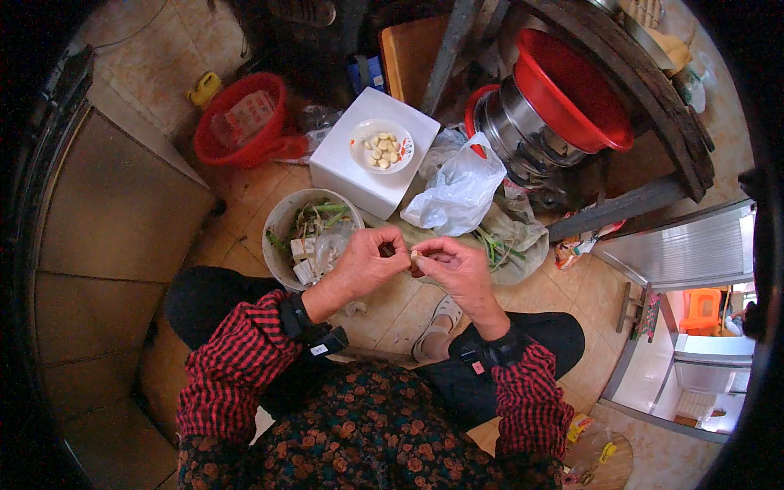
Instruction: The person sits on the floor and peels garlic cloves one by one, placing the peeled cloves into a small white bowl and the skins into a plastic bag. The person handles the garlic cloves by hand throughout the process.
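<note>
A small pale garlic clove (pixel 416 255) is pinched between the thumb and forefinger of my right hand (pixel 456 263). My left hand (pixel 375 250) meets it from the other side, thumb and forefinger drawn together at the clove's edge. Beyond my hands, a white bowl (pixel 358 160) with a red pattern holds several peeled garlic cloves (pixel 383 149). It stands on a white foam box (pixel 349 185). Below my left hand is a pale waste bucket (pixel 269 260) with green vegetable scraps, crumpled plastic and white cartons in it.
A white plastic bag (pixel 456 193) lies right of the box, near green stalks (pixel 499 248) on a sack. A red plastic basket (pixel 205 150) sits at the far left. Steel pots (pixel 520 125) and a red basin (pixel 569 92) are stacked under a table (pixel 661 116). A cabinet (pixel 116 202) stands at left.
</note>
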Action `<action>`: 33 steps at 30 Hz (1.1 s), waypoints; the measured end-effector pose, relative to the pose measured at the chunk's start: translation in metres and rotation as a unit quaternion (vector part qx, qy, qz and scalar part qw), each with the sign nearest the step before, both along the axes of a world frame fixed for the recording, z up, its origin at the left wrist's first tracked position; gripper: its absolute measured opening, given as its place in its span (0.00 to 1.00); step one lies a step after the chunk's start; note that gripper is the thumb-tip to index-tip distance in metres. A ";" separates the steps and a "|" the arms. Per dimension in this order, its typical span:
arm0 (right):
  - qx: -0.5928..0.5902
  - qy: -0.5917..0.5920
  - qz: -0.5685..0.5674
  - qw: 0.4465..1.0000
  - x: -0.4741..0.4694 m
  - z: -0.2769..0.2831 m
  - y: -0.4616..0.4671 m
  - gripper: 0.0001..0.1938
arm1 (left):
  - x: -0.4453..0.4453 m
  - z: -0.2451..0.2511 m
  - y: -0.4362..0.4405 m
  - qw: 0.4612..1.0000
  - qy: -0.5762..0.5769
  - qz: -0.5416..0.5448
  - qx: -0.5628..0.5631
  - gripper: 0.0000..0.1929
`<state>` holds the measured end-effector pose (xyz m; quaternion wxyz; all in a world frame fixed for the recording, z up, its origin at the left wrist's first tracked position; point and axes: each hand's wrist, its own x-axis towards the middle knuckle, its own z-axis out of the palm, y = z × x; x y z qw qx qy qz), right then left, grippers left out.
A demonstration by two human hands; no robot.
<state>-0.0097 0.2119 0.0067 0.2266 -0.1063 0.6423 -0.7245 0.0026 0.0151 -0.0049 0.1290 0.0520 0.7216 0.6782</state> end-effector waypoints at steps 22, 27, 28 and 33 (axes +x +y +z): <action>-0.136 -0.142 -0.105 0.975 -0.010 0.010 0.021 0.14 | -0.019 -0.013 -0.075 0.766 0.234 0.007 -0.598 0.05; -0.124 -0.156 -0.078 0.977 -0.012 0.007 0.018 0.15 | -0.021 -0.003 -0.051 0.844 0.194 -0.020 -0.500 0.09; -0.130 -0.158 -0.067 0.976 -0.012 0.006 0.017 0.16 | -0.020 0.002 -0.045 0.877 0.248 -0.018 -0.411 0.14; -0.112 -0.139 -0.042 0.983 -0.010 0.009 0.014 0.17 | -0.014 0.023 -0.008 0.963 0.229 -0.022 -0.140 0.16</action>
